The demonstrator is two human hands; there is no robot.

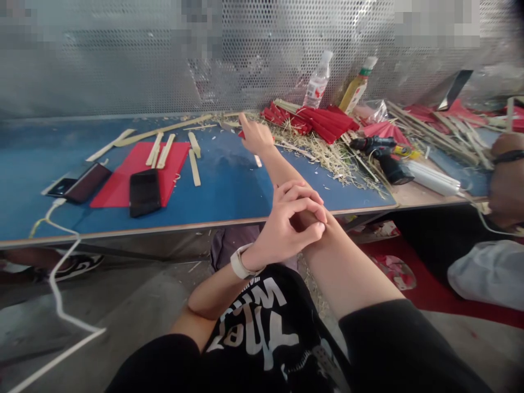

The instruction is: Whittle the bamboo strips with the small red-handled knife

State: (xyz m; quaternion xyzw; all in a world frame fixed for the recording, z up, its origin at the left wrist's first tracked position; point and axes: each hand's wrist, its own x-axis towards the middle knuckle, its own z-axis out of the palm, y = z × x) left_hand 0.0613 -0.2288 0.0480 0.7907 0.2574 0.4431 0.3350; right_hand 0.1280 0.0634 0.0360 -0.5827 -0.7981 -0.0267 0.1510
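My left hand (292,218), with a white band (241,263) at its wrist, lies across my right forearm (339,256). Its fingers are bent over the skin, and thumb and forefinger nearly form a ring. Stretched out over the blue table (229,191) is my right hand (257,136). One digit points forward while the others look curled underneath, mostly hidden. A bit of red shows at its left edge; whether the hand grips it is unclear. Just right of it are thin wood shavings (323,158) and a bundle of red folded pieces (327,123).
On the left lie a red sheet (118,185), a black phone (144,192), wooden strips (166,150) and a white cable (57,289). A water bottle (317,82), a yellow-liquid bottle (358,87) and a power drill (385,155) are right. Another person's hand (505,174) is far right.
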